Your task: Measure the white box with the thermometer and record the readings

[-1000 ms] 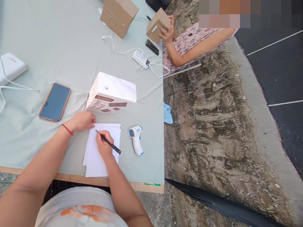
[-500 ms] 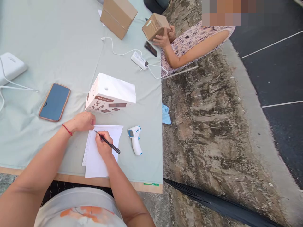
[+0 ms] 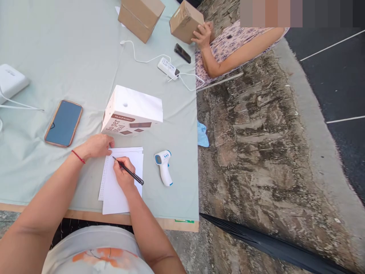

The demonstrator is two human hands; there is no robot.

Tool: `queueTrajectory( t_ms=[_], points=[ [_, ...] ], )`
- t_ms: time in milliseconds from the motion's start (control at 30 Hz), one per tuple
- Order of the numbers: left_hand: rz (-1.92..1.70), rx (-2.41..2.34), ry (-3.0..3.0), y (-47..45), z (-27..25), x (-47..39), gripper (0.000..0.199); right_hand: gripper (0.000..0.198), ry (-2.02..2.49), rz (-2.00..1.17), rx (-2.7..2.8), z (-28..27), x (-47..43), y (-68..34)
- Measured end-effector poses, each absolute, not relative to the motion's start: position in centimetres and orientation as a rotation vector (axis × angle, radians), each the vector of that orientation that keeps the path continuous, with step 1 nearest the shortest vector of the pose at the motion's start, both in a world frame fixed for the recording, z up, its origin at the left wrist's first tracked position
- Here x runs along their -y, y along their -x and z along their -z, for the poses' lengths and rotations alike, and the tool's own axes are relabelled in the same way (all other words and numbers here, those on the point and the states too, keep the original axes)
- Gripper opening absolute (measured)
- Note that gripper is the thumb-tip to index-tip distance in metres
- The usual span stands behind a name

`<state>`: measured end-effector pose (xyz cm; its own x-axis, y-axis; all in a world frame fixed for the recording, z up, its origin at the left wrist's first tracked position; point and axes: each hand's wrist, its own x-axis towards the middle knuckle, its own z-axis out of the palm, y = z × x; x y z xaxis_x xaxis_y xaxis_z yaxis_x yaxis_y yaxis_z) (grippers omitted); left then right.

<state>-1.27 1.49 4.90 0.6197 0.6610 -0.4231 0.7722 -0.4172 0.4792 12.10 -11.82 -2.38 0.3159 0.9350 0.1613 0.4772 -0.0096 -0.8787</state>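
My right hand (image 3: 124, 171) grips a black pen (image 3: 132, 174), its tip on the upper left part of a white paper sheet (image 3: 119, 199). Under that sheet lies another printed page (image 3: 102, 186), showing along the left and top edges. My left hand (image 3: 99, 145), a red cord round its wrist, is closed with curled fingers, fingertips at the papers' top left corner. Just beyond stands a white box (image 3: 139, 102) with brown print. A white and blue handheld thermometer (image 3: 164, 167) lies right of the papers.
Left of the box lies a phone (image 3: 63, 123), and farther left a white device (image 3: 11, 82) with a cable. A power bank (image 3: 168, 68), a black object (image 3: 182, 53) and a cardboard box (image 3: 141, 19) are at the back. Another person's hands (image 3: 203, 36) hold a smaller carton (image 3: 186, 21).
The view has shifted slightly. Across the table, the other person's carton has been turned and sits a little higher in the picture. My hands keep almost the same pose on the paper.
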Motion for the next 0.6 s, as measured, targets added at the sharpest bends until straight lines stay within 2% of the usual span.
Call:
queueTrajectory(
  t_ms=[600],
  points=[
    [0.149,-1.065,-2.184,1.07,-4.07,-1.52,0.027,0.013,1.669,-0.605,1.276,2.09,12.18,-12.58]
  ],
)
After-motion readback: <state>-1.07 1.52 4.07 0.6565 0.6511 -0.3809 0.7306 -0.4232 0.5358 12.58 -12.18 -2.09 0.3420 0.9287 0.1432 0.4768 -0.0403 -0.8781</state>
